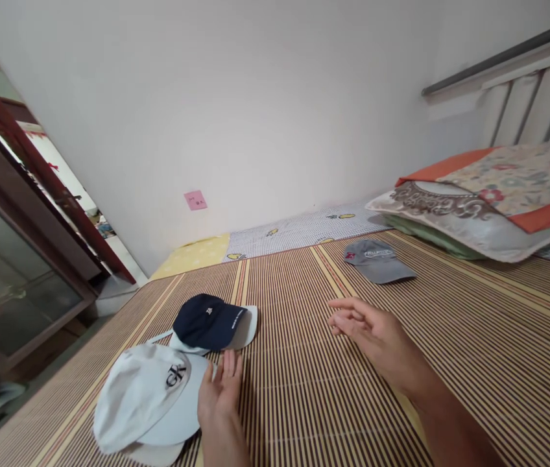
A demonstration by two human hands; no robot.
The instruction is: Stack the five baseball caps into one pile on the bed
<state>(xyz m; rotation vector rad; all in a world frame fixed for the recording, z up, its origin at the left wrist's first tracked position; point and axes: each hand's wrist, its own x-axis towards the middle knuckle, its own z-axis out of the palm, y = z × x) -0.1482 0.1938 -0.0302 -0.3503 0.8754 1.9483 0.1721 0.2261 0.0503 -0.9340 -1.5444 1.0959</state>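
Note:
My left hand (222,394) is open, palm turned up and fingers stretched out, right beside the brim of a white cap (131,392) with black "CK" letters; I cannot tell whether they touch. Under that cap a second pale brim (155,454) shows. Just beyond my left fingertips, a navy blue cap (202,321) rests on another white cap (250,329), mostly hidden beneath it. My right hand (370,331) hovers over the mat with nothing in it, its fingers loosely bent and apart. Past it lies a grey cap (377,261), brim pointing right.
A striped bamboo mat (299,389) covers the bed. Pillows (454,224) and a floral orange-edged cloth (528,178) lie at the right, near a railing (503,55). A pink note (195,200) is stuck on the wall (265,110). Left of the bed stands a glass-panelled door (17,298).

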